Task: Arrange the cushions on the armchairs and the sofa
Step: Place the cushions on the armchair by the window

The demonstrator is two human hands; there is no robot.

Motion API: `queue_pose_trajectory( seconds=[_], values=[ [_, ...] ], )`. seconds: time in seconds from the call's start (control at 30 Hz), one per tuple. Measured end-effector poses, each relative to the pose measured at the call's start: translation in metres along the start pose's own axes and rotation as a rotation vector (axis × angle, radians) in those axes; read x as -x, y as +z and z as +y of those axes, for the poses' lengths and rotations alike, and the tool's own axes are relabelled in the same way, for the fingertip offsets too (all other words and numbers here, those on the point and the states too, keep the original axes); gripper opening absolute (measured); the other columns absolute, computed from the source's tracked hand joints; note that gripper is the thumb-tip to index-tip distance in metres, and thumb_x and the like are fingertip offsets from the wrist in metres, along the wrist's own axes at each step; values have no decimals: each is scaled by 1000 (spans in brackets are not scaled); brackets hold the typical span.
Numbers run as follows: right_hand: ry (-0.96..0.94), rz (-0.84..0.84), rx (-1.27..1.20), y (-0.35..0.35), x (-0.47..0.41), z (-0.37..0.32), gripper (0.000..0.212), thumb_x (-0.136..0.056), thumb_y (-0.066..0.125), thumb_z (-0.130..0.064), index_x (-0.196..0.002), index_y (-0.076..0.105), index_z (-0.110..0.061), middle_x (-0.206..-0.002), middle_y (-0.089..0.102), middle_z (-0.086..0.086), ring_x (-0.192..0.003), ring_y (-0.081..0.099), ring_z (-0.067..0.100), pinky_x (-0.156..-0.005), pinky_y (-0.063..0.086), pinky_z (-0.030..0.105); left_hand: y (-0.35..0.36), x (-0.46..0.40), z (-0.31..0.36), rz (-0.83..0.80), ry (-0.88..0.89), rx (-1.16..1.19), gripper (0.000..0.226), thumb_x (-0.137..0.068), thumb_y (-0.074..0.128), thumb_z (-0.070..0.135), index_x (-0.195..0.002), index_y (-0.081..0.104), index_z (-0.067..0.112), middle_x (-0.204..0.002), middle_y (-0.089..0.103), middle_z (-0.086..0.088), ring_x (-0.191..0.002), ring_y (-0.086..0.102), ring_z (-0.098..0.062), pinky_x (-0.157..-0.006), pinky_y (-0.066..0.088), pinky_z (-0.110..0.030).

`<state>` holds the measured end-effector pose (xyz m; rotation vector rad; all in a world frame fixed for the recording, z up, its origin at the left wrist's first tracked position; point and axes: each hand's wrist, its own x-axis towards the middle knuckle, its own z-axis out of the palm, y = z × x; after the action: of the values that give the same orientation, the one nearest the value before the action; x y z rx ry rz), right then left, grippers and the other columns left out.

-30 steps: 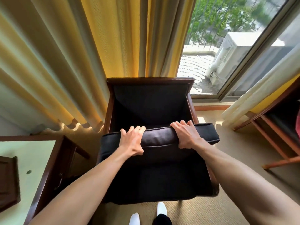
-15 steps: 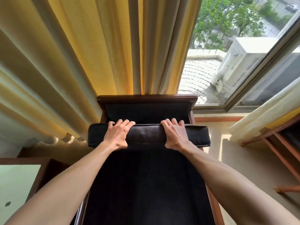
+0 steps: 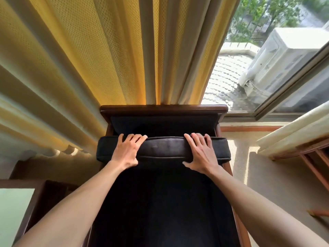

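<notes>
A black cushion point(image 3: 163, 148) stands on its edge across a dark wooden armchair point(image 3: 163, 110), close to the chair's padded back. My left hand point(image 3: 127, 150) grips the cushion's upper edge left of centre, fingers curled over the top and thumb on the near face. My right hand point(image 3: 201, 151) grips the same edge right of centre in the same way. The cushion's ends stick out past both armrests. The lower part of the cushion and the seat are dark and hard to tell apart.
Yellow curtains point(image 3: 106, 56) hang right behind the armchair. A window point(image 3: 267, 59) opens at the upper right. A wooden table with a glass top point(image 3: 12, 211) stands at the lower left, and a second wooden chair frame point(image 3: 313, 157) at the right on beige carpet.
Both hands have carried the cushion away from me toward the chair's back, and it now stands level across the armrests. My head has moved in closer over the chair.
</notes>
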<state>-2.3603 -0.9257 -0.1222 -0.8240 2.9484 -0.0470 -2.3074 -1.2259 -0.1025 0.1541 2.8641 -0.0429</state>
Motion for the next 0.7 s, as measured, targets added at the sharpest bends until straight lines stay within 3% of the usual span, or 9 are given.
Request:
queue_pose_trajectory(
  seconds=[0.17, 0.33, 0.53, 0.7],
  values=[
    [146, -71, 7, 1, -28, 17, 115, -74, 66, -69, -157, -2, -28, -164, 8, 12, -152, -2, 31, -118, -4, 58, -4, -29, -3, 30, -62, 21, 112, -72, 80, 23, -156, 7, 29, -160, 20, -1, -149, 17, -25, -116, 20, -59],
    [253, -99, -40, 5, -53, 18, 107, -82, 60, -65, -156, -8, -30, -164, -13, 11, -151, -16, 28, -116, -6, 61, 11, -34, -14, 75, -102, 38, 100, -85, 70, 26, -156, -2, 31, -165, 4, -4, -152, 5, -27, -119, 17, -57],
    [269, -32, -14, 14, -63, 21, 104, -78, 70, -58, -156, 11, -26, -153, 14, 16, -149, 4, 34, -115, 8, 65, 18, -43, -18, 86, -99, 72, 101, -85, 69, 38, -156, -3, 31, -165, 2, -3, -152, 1, -26, -119, 8, -56],
    [230, -113, 33, 9, -84, 30, 99, -83, 61, -61, -156, 4, -27, -157, 13, 13, -151, 0, 32, -115, 9, 66, 24, -46, -13, 97, -149, 81, 110, -76, 74, 47, -155, -1, 34, -165, 3, -1, -152, 3, -25, -119, 6, -55]
  ],
)
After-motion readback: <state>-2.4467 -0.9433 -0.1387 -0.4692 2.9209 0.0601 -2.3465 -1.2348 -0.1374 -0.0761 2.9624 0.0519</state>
